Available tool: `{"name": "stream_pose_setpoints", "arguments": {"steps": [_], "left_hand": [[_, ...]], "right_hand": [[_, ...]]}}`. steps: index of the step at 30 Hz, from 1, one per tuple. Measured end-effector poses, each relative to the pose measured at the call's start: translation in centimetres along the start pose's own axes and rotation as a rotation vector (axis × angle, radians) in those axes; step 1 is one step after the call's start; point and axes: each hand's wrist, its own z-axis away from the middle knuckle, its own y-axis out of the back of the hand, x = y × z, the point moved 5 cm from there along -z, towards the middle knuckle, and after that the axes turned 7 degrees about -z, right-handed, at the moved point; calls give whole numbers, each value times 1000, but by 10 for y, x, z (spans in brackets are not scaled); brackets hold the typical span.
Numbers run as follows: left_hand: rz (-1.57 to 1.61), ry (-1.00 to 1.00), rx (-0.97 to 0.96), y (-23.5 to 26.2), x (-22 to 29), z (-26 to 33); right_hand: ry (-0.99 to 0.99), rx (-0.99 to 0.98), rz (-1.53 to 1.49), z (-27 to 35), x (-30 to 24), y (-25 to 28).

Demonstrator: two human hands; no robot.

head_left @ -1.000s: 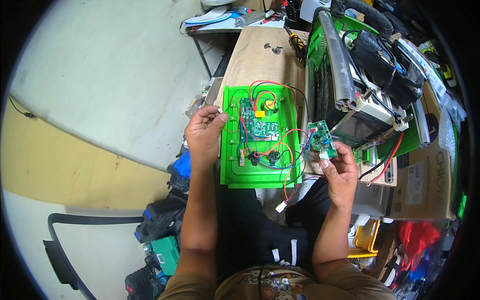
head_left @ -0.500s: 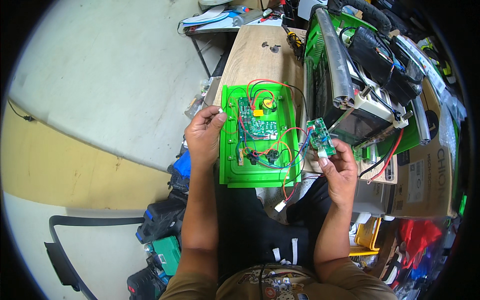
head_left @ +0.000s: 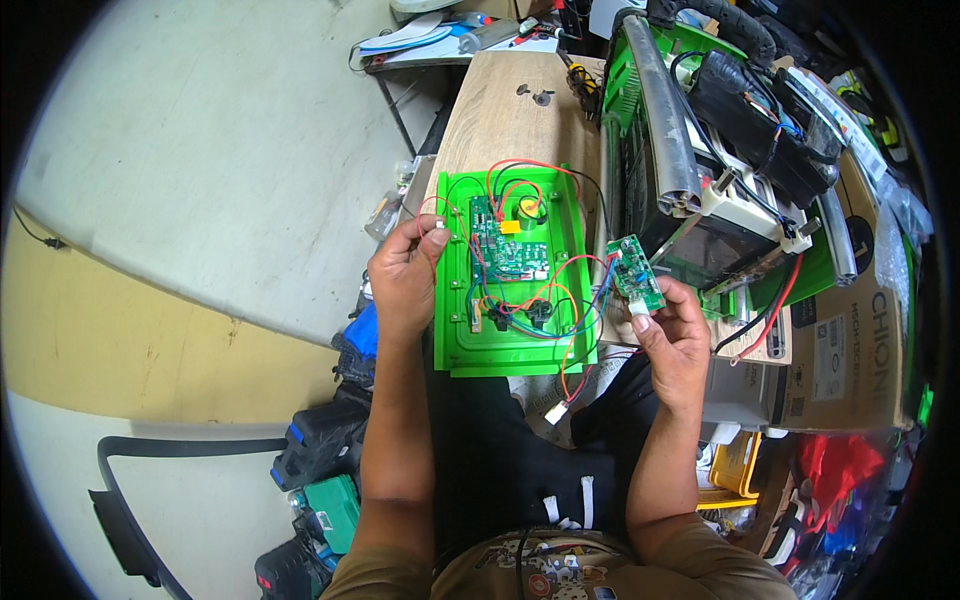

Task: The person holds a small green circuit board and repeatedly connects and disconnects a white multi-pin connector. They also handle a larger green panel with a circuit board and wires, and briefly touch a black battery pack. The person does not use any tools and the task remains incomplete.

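Note:
A green panel [head_left: 515,355] with raised edges lies over the front of the wooden tabletop and carries a circuit board [head_left: 512,262] with red, black and blue wires. At its left edge my left hand [head_left: 402,268] is closed, pinching a small white wire connector [head_left: 440,224] between thumb and fingertips. On the right, my right hand [head_left: 682,345] grips the lower corner of a small green circuit board [head_left: 636,272], thumb beside its white socket. Wires run from this board back to the panel. A loose white plug [head_left: 556,412] dangles below the panel's front edge.
The wooden tabletop [head_left: 520,120] holds a few dark screws [head_left: 542,98] at the far end. A machine with a green housing and metal rails [head_left: 715,190] stands close on the right, beside a cardboard box [head_left: 840,350]. Tool cases [head_left: 322,440] sit at lower left.
The view has shifted slightly, so the panel and table sit a little further left. A thin red wire now loops up beside my left hand. Both hands keep their holds.

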Motion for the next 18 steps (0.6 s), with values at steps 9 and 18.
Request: {"name": "stream_pose_setpoints", "arguments": {"steps": [9, 18], "left_hand": [[-12, -21, 25, -1, 1, -1], [-19, 1, 30, 1, -2, -1]], "right_hand": [[5, -9, 0, -1, -1, -1], [9, 7, 29, -1, -1, -1]]}}
